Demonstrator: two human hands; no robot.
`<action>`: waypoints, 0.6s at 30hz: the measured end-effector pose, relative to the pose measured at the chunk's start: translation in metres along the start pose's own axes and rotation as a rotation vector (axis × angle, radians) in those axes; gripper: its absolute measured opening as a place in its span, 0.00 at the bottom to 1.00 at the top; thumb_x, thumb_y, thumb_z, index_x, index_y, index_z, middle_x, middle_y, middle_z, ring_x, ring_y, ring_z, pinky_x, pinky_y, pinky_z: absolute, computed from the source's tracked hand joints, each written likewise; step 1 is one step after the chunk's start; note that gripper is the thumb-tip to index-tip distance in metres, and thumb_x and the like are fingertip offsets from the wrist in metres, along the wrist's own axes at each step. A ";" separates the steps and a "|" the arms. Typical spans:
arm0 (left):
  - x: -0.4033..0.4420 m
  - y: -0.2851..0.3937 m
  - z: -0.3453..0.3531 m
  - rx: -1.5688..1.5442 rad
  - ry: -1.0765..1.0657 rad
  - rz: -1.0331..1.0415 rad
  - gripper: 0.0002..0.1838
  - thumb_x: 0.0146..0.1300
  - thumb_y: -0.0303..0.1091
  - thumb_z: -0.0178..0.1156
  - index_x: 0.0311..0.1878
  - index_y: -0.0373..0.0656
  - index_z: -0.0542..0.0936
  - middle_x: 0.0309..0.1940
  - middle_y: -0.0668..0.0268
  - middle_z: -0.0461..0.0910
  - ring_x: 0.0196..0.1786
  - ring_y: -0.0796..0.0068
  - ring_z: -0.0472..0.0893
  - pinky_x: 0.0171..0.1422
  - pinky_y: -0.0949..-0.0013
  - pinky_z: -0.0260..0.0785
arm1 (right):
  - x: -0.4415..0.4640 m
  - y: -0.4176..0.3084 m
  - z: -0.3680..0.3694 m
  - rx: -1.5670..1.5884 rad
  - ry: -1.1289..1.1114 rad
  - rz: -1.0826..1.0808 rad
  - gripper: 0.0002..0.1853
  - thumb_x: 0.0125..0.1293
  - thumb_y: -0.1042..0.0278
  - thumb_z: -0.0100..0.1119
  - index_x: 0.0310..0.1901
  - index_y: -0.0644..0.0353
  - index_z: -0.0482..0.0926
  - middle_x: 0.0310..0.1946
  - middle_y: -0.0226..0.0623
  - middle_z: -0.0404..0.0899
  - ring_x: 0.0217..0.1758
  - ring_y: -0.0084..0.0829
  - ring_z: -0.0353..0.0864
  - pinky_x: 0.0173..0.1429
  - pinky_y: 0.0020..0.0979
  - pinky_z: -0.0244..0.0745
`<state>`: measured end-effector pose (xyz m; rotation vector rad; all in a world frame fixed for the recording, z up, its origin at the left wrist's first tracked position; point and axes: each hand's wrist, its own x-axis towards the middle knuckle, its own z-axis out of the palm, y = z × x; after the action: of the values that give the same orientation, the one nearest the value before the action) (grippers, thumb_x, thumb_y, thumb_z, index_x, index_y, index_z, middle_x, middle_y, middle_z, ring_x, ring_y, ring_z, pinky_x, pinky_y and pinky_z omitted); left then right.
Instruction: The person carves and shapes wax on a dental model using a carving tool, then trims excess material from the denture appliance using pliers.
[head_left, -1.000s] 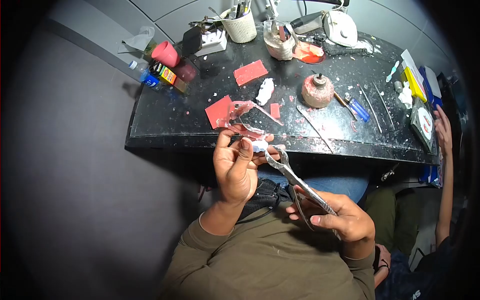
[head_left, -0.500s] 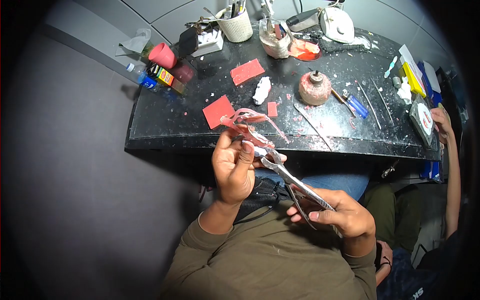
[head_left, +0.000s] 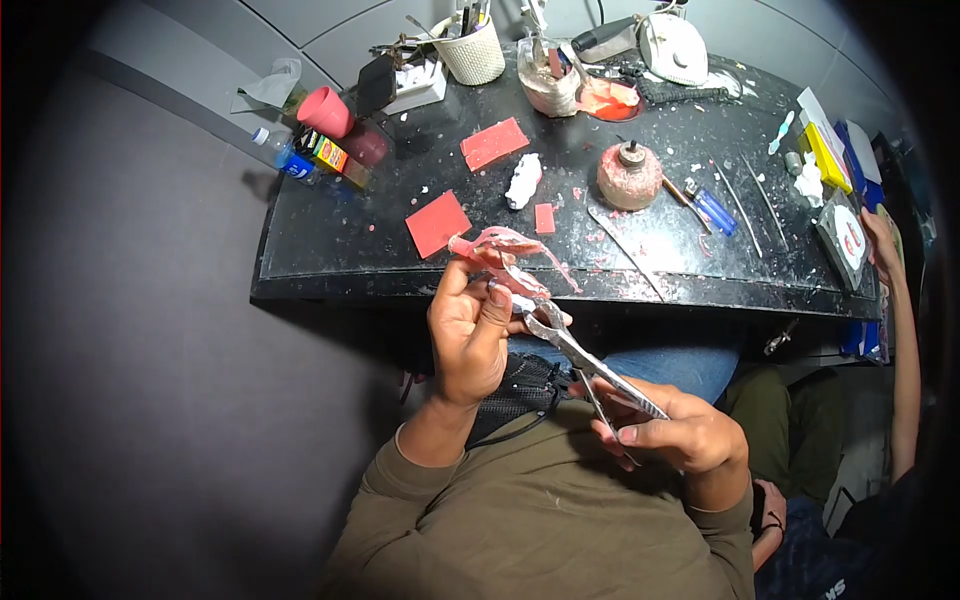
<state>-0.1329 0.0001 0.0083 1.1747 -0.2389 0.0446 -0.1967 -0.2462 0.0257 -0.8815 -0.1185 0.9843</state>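
Held up at the table's front edge, a pink denture-like piece with white plaster on it (head_left: 510, 240) is in my left hand (head_left: 470, 335), pinched between thumb and fingers. A thin curved pink strip arches from its top. My right hand (head_left: 690, 430) is closed around the handles of metal pliers (head_left: 605, 372), which slant up and left. Their jaws are at the plaster side of the piece, by my left fingertips; whether they bite on it I cannot tell. Behind the piece lies a red wax sheet (head_left: 438, 224).
On the black table (head_left: 400, 270) stand a wax-spattered spirit burner (head_left: 630, 178), a blue lighter (head_left: 714, 211) and a metal spatula (head_left: 626, 253). At right another person's hand (head_left: 880, 248) is beside a grey block with white plaster (head_left: 845, 240). A water bottle (head_left: 285, 152) is at left.
The pink piece has turned slightly and its left tip has shifted a little right. My right fingers have curled further on the handles. The other person's hand has moved slightly.
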 end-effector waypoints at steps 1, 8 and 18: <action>0.000 0.000 0.001 -0.002 0.018 0.004 0.25 0.76 0.39 0.57 0.67 0.33 0.64 0.53 0.55 0.76 0.47 0.65 0.85 0.45 0.47 0.89 | 0.001 0.000 0.002 0.015 0.002 0.025 0.29 0.71 0.77 0.54 0.73 0.65 0.65 0.43 0.30 0.74 0.41 0.21 0.73 0.43 0.26 0.72; 0.000 0.000 -0.002 -0.057 0.042 0.007 0.25 0.76 0.39 0.58 0.67 0.34 0.64 0.54 0.55 0.75 0.47 0.64 0.85 0.44 0.47 0.89 | 0.005 0.005 0.014 0.069 0.045 0.107 0.29 0.68 0.83 0.57 0.70 0.58 0.68 0.40 0.23 0.68 0.37 0.16 0.67 0.39 0.20 0.65; 0.000 -0.001 -0.013 -0.080 -0.011 0.015 0.22 0.77 0.36 0.56 0.67 0.36 0.64 0.57 0.53 0.74 0.47 0.62 0.85 0.45 0.46 0.88 | 0.008 0.006 0.011 0.072 -0.045 0.095 0.35 0.63 0.86 0.51 0.74 0.62 0.62 0.42 0.31 0.72 0.40 0.23 0.72 0.42 0.26 0.72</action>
<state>-0.1308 0.0114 0.0022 1.0934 -0.2569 0.0413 -0.2016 -0.2320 0.0262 -0.8052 -0.0802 1.0909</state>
